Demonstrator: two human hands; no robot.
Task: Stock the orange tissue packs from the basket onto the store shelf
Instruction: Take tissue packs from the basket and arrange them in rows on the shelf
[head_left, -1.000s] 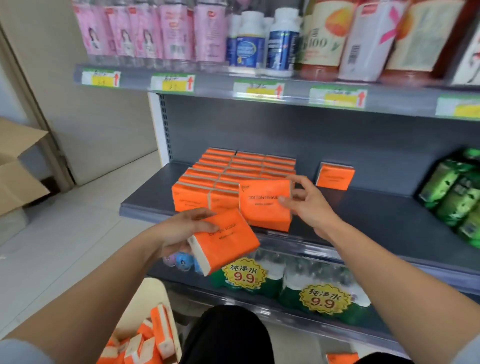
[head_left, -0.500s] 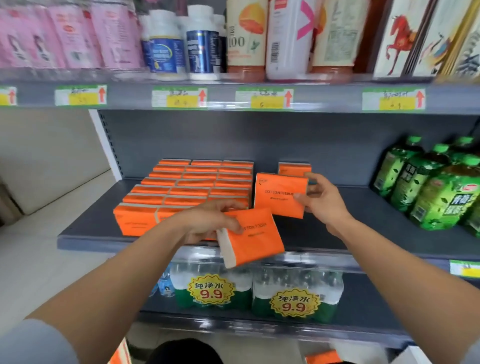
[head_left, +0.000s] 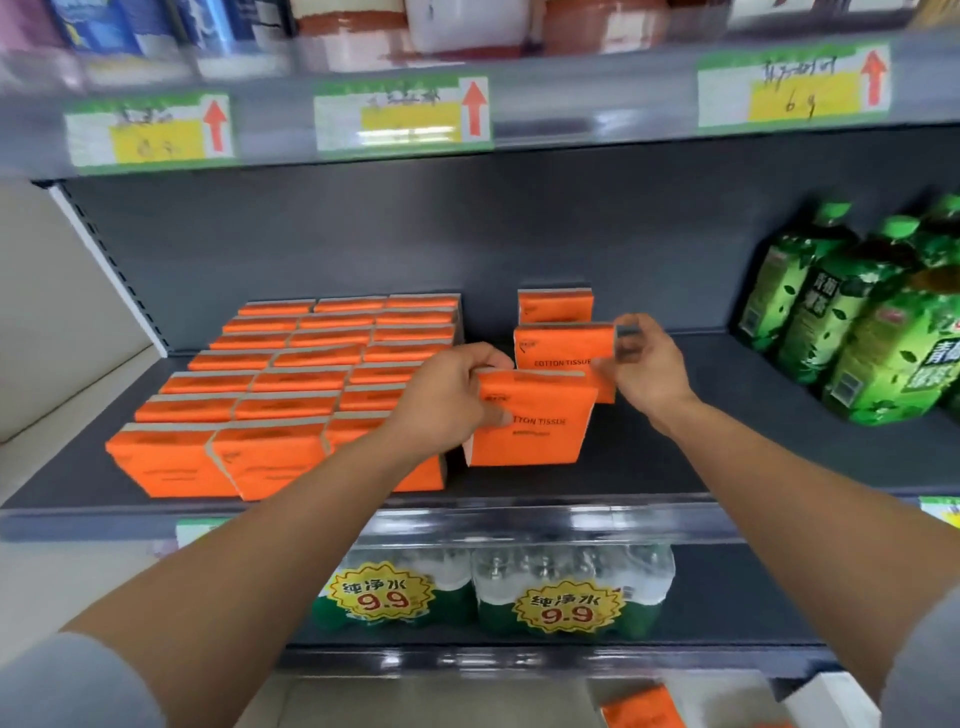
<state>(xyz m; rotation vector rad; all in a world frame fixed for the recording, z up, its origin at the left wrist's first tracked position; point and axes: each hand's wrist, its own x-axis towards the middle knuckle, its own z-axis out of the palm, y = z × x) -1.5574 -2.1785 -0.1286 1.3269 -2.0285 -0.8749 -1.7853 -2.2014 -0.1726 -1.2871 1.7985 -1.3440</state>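
Several orange tissue packs (head_left: 291, 395) stand in three tight rows on the left of the grey shelf (head_left: 675, 467). My left hand (head_left: 447, 400) grips an upright orange pack (head_left: 535, 426) just right of those rows, low over the shelf. Behind it, my right hand (head_left: 644, 364) holds a second orange pack (head_left: 561, 348) by its right end. A third single pack (head_left: 555, 305) stands at the back against the wall. The basket is out of view.
Green tea bottles (head_left: 852, 317) fill the shelf's right end. Price tags (head_left: 402, 115) line the shelf above, which carries bottles. Water multipacks with 9.9 labels (head_left: 566, 603) sit on the shelf below. One more orange pack (head_left: 644, 709) shows at the bottom edge.
Both hands moved right and deeper over the shelf. The left hand's pack turned from tilted to upright and came down in front of the right hand's pack. The view has moved closer.
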